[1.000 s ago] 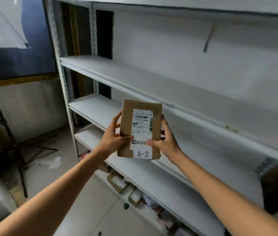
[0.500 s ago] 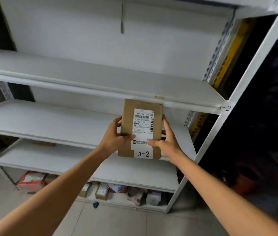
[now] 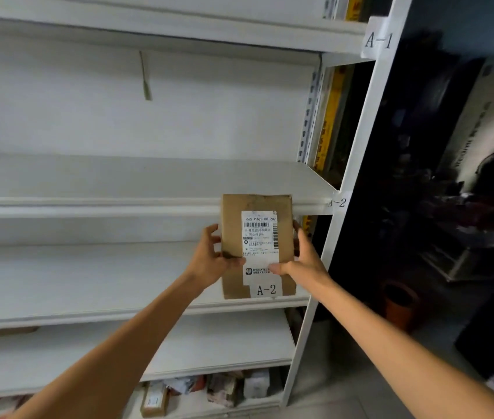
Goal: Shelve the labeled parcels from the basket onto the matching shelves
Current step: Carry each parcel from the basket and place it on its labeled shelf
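Note:
A flat brown cardboard parcel (image 3: 233,228) is held upright in front of the white shelf unit, its white shipping label and an "A-2" tag facing me. My left hand (image 3: 212,258) grips its left edge, thumb on the front. My right hand (image 3: 303,258) grips the right edge the same way. The parcel's top edge overlaps the front lip of the shelf (image 3: 118,204) whose right post carries an "A-2" tag (image 3: 338,202). An "A-1" tag (image 3: 378,40) marks the shelf above. The basket is out of view.
Two more white shelves (image 3: 73,282) lie below the A-2 level. Several small parcels (image 3: 224,388) sit on the bottom level near the floor. Right of the white post (image 3: 357,152) is a dark area with black equipment and a brown pot (image 3: 401,305).
My view has swung right and closer to the shelf's right end, so the A-1 and A-2 tags now show. Both hands keep the same hold, and the parcel has risen to the A-2 shelf edge.

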